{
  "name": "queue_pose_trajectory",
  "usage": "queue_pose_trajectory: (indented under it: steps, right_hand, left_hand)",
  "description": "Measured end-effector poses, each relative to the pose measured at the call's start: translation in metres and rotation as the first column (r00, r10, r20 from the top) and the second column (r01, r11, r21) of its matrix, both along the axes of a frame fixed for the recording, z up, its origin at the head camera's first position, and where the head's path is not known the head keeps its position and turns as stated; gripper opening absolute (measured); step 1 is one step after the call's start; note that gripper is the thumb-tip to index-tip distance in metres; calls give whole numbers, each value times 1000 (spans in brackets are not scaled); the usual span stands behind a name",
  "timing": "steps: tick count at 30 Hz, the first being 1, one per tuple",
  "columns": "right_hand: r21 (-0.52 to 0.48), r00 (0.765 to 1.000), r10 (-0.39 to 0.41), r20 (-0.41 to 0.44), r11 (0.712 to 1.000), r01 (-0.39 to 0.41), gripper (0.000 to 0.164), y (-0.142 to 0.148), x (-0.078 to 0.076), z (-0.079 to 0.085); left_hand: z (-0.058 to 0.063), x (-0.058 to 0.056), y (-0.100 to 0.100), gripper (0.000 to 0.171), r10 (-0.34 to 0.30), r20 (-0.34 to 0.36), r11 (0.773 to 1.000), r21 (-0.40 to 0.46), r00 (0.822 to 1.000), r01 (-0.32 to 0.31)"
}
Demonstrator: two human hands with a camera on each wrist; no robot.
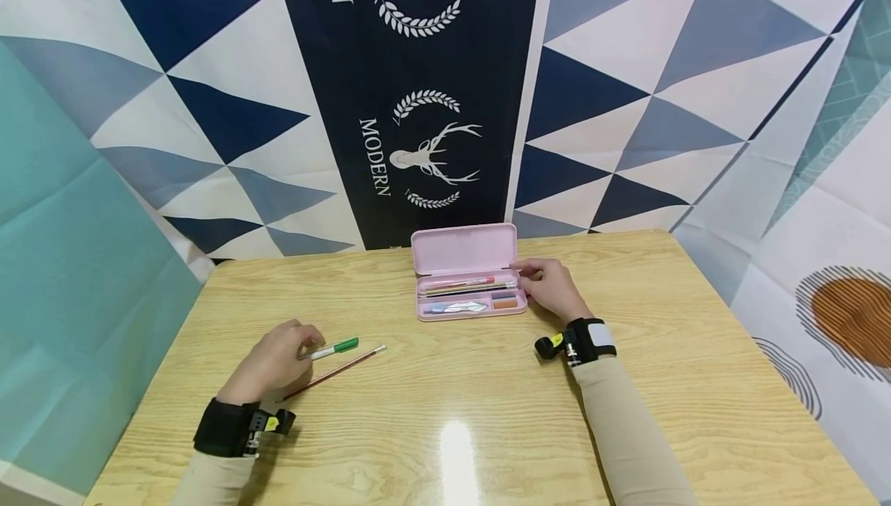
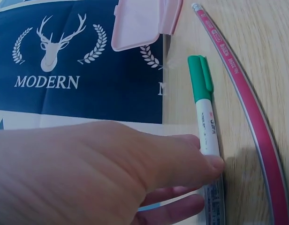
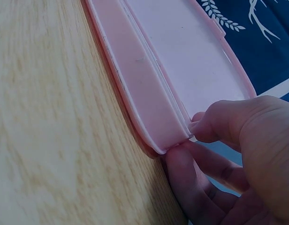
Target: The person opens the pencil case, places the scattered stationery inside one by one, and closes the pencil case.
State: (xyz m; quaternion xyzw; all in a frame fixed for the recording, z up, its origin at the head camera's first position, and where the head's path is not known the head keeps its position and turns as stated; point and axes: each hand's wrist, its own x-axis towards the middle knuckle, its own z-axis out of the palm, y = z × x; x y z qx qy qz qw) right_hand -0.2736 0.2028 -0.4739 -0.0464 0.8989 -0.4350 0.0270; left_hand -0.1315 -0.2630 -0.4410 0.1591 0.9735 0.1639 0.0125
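My left hand (image 1: 274, 359) is at the left of the table and pinches a white marker with a green cap (image 1: 346, 345). In the left wrist view, the thumb lies across the barrel of the marker (image 2: 208, 126), with other fingers behind it. Beside it on the table lies a red striped pencil (image 1: 341, 373), its white end pointing away. At the back, a pink pencil case (image 1: 464, 249) stands with its lid up, holding pencils, a pen and an orange-brown block. The right hand (image 1: 553, 287) grips the case's right end, thumb near the hinge and fingers against the outer wall.
The wooden table (image 1: 418, 405) runs up to a patterned curtain (image 1: 445, 104) just behind the case. Teal cloth (image 1: 76, 258) hangs at the left and a white printed cloth (image 1: 786, 289) at the right. Each wrist wears a black strap with a small camera.
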Motion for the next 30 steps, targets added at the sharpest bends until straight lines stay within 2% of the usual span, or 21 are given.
queue_pose_trajectory:
  steps: [6, 12, 23, 30]
  right_hand:
    - [12, 1000, 3, -15, 1000, -3, 32, -1, 0, 1]
    - [20, 1000, 8, -22, 1000, -7, 31, -1, 1, 2]
    - [0, 1000, 3, -2, 1000, -3, 32, 0, 0, 1]
    - [-10, 1000, -3, 13, 1000, 3, 32, -1, -1, 0]
  left_hand:
    - [-3, -1, -5, 21, 25, 47, 999, 19, 999, -26]
    - [-2, -2, -7, 20, 24, 74, 1000, 17, 997, -25]
    - [-1, -2, -4, 20, 40, 89, 999, -8, 995, -40]
    - [-3, -2, -4, 21, 40, 69, 999, -24, 997, -39]
